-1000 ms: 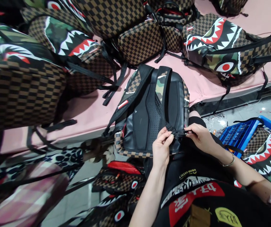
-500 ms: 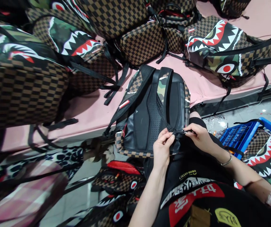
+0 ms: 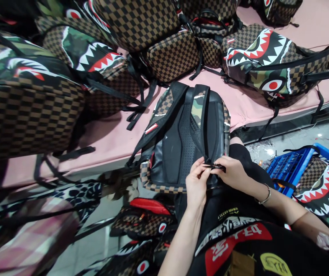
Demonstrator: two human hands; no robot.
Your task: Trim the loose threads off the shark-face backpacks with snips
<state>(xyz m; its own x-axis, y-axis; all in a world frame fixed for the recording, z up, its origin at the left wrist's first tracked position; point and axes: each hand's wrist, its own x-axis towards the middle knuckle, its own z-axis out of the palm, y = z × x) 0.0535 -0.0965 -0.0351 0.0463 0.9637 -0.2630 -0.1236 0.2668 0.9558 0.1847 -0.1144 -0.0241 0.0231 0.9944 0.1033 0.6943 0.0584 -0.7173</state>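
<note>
A checkered backpack [image 3: 171, 153] leans against the pink table edge, its black padded back and two shoulder straps facing me. My left hand [image 3: 197, 180] pinches the lower part of a shoulder strap [image 3: 206, 143] near its buckle; the exact bit between the fingertips is hidden. My right hand [image 3: 233, 172] is closed on small dark thread snips [image 3: 218, 166]. Their pointed end reaches left to my left fingertips, at the strap's lower end. Both hands are close together over the lower right of the backpack.
Several checkered backpacks with shark-mouth prints, one of them a backpack [image 3: 270, 65] at the right, lie on the pink table [image 3: 115, 134]. A blue crate [image 3: 296, 180] with a bag stands on the floor at right. More bags [image 3: 141, 222] lie below left.
My right hand has moved left and slightly down, bringing the snips up to my left fingertips. My left hand stays pinched at nearly the same place.
</note>
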